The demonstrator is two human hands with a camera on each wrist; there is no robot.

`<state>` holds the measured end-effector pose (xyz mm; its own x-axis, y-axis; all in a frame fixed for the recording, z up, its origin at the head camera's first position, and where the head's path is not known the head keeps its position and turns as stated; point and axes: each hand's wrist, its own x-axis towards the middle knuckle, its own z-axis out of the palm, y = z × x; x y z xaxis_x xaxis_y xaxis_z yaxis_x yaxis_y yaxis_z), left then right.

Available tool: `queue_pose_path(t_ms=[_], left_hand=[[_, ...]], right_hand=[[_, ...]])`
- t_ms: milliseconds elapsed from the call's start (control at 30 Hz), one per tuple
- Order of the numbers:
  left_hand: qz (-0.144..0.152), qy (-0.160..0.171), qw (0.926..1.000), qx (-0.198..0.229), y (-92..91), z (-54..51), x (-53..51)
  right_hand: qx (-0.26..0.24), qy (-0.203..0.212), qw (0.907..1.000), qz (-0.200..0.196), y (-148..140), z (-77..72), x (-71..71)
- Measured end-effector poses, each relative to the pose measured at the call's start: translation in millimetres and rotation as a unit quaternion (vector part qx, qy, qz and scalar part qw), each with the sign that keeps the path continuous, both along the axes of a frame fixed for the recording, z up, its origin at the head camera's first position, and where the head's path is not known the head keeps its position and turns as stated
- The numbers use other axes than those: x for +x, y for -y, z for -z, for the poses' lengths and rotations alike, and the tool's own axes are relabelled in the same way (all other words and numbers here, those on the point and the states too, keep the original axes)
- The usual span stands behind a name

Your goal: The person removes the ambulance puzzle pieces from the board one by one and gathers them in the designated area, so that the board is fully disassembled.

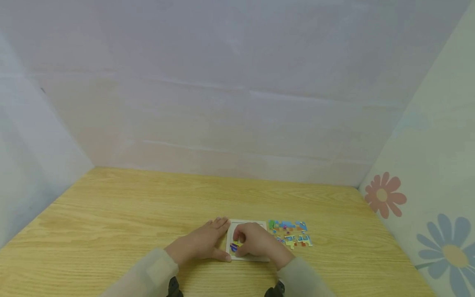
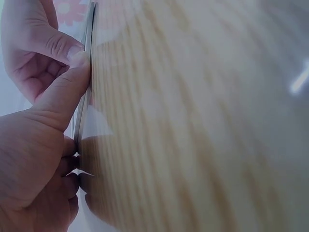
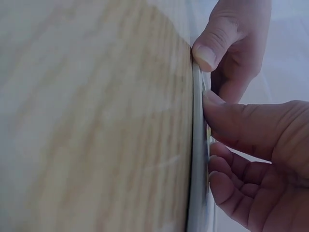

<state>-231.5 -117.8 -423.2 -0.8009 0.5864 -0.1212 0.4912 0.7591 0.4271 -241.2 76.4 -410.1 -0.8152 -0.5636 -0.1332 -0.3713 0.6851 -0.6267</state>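
A pale puzzle tray (image 1: 249, 258) lies flat on the wooden table, with a purple-and-yellow puzzle piece (image 1: 234, 247) in its lower left part. My left hand (image 1: 208, 241) rests along the tray's left side, fingers extended toward the upper corner and thumb against the lower left corner. My right hand (image 1: 256, 239) is over the tray with curled fingers, its thumb and fingertips on either side of the piece and down on it. In the right wrist view a sliver of yellow shows between the thumb (image 3: 227, 113) and fingers; most of the piece is hidden.
Several loose puzzle pieces (image 1: 291, 234), blue, green and yellow, lie in two rows right of the tray. The wooden table (image 1: 130, 206) meets pale walls at the back and sides. Flowers are printed on the right wall (image 1: 419, 177).
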Motion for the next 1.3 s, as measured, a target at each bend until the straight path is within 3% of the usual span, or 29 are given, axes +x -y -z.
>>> queue_pose_path(t_ms=[200, 467, 767, 1000, 1300], left_hand=[[-0.006, 0.008, 0.9998, 0.018, -0.1, 3.0, -1.3], [-0.014, 0.017, 0.9967, 0.078, 0.7, 6.8, -3.1], [-0.059, 0.061, 0.9876, 0.132, -1.5, 10.5, -4.4], [-0.077, 0.074, 0.9826, 0.152, -2.8, 8.8, -2.7], [-0.079, 0.077, 0.9814, 0.157, -3.9, 7.0, -1.6]], right_hand=[[0.023, 0.01, 0.9996, 0.01, 4.8, -3.5, 0.4], [0.056, 0.013, 0.9982, 0.016, 9.2, -6.2, -2.3], [0.082, 0.009, 0.9966, 0.005, 12.1, -14.3, 0.4], [0.088, 0.008, 0.996, 0.013, 13.2, -14.5, -0.6], [0.07, 0.01, 0.9971, 0.026, 12.7, -13.1, -0.4]])
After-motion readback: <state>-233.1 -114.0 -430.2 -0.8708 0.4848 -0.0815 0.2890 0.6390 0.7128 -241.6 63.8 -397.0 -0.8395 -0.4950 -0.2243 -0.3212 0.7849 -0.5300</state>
